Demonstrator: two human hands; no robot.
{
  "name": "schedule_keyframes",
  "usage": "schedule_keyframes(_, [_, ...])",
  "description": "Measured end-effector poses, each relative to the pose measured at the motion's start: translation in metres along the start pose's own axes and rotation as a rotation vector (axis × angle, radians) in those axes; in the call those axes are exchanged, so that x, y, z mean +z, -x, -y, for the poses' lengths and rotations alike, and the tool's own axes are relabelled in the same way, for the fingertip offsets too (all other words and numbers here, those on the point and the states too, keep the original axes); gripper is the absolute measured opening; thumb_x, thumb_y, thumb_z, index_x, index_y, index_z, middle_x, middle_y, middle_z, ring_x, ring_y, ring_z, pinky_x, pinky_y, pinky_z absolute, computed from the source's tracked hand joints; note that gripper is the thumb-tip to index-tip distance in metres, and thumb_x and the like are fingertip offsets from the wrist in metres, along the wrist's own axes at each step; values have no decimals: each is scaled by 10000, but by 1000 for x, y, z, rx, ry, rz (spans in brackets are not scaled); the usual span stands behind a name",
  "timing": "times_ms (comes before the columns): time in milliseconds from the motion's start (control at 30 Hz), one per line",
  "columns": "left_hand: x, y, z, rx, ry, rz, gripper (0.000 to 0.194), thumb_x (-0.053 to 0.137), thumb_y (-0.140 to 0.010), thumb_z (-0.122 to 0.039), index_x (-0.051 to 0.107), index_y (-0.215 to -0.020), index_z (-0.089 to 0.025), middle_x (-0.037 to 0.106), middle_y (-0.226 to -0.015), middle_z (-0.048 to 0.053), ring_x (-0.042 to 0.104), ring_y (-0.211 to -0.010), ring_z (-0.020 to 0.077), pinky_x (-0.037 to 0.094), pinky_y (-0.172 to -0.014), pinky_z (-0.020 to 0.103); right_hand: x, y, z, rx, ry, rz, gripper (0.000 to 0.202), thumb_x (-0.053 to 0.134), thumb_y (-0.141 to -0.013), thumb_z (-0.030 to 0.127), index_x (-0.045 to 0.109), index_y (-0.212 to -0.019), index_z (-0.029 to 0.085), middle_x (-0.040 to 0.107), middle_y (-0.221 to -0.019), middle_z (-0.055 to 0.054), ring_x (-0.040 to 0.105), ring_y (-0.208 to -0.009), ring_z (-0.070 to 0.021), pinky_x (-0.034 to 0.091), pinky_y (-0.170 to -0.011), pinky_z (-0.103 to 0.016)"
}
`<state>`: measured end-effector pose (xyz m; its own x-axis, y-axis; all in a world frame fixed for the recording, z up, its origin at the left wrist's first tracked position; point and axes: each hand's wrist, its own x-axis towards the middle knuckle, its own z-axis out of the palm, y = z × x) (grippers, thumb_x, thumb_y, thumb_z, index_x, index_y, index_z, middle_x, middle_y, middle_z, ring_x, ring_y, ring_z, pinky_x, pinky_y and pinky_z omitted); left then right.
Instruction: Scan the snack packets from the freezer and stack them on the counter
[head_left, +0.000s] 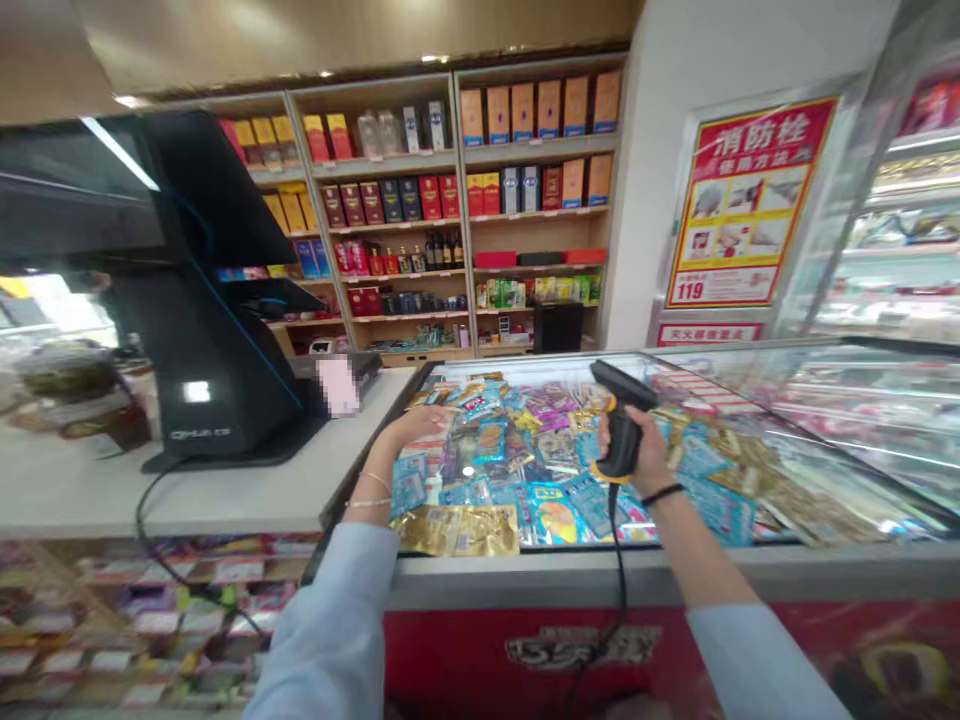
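Busy scene here: a pale counter (247, 500) on the left carries a big black terminal (217, 380), bottle-and-box shelves (390, 220) line the back, and a red poster (752, 205) hangs at right. Shiny packets (559, 450) crowd the glass-topped case (540, 585) beneath both hands, and a black cable (619, 570) drops across its front edge.

Now the scanner (624, 440) — up over the packets, right of the case's middle, its head slanting from upper left to lower right, its handle running steeply down to the cable. It's black with yellow trim, pistol-shaped. The right hand (649, 448) has its fingers wrapped firmly round that handle. The left hand (421, 424) reaches over the case's left end, fingers loosely extended — contact with the packets, I can't tell.
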<state>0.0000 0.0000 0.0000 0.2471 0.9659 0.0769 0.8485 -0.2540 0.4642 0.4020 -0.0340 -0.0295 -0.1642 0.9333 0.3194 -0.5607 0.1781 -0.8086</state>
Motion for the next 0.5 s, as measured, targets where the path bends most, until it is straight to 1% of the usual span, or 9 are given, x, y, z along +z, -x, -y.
schedule_keyframes(100, [-9, 12, 29, -191, -118, 189, 200, 737, -581, -198, 716, -778, -172, 773, -913, 52, 676, -936, 239, 518, -868, 304, 38, -24, -38, 134, 62, 81, 328, 693, -671, 529, 614, -650, 211, 622, -465, 2, 539, -335, -143, 456, -330, -240])
schedule_keyframes(167, [-13, 19, 45, -308, -183, 273, 219, 797, -492, -205, 700, -687, -182, 755, -798, 37, 675, -860, 255, 526, -810, 319, 59, -36, -58, 178, 84, 124, 320, 678, -689, 520, 608, -654, 210, 627, -474, -2, 539, -335, -144, 449, -328, -242])
schedule_keyframes(233, [-14, 24, 57, -392, -227, 310, 260, 839, -418, -212, 681, -623, -193, 733, -726, 28, 669, -803, 263, 525, -763, 329, 72, -45, -75, 189, 84, 146, 311, 674, -699, 513, 615, -677, 209, 630, -485, 4, 536, -335, -141, 434, -325, -238])
schedule_keyframes(300, [-14, 27, 64, -412, -243, 301, 312, 866, -367, -218, 666, -606, -205, 716, -694, 16, 661, -772, 260, 519, -730, 325, 77, -51, -88, 207, 67, 145, 311, 676, -702, 514, 612, -672, 211, 615, -471, 12, 524, -331, -136, 415, -319, -231])
schedule_keyframes(400, [-12, 28, 66, -376, -229, 276, 378, 882, -347, -226, 652, -647, -212, 699, -698, -8, 645, -746, 239, 507, -699, 301, 73, -54, -98, 273, 42, 134, 344, 659, -718, 529, 585, -606, 213, 579, -432, 11, 509, -328, -129, 411, -323, -226])
schedule_keyframes(467, [-11, 25, 61, -309, -187, 221, 392, 878, -375, -229, 651, -694, -206, 698, -736, -12, 639, -746, 225, 499, -698, 286, 68, -54, -100, 300, 30, 126, 373, 646, -727, 541, 571, -568, 212, 563, -418, 8, 509, -331, -126, 412, -328, -221])
schedule_keyframes(500, [-11, 22, 57, -255, -153, 166, 389, 871, -402, -229, 656, -725, -202, 700, -765, -12, 639, -757, 217, 496, -707, 277, 66, -54, -100, 301, 21, 121, 382, 646, -728, 545, 572, -561, 210, 562, -420, 8, 511, -334, -124, 411, -328, -218])
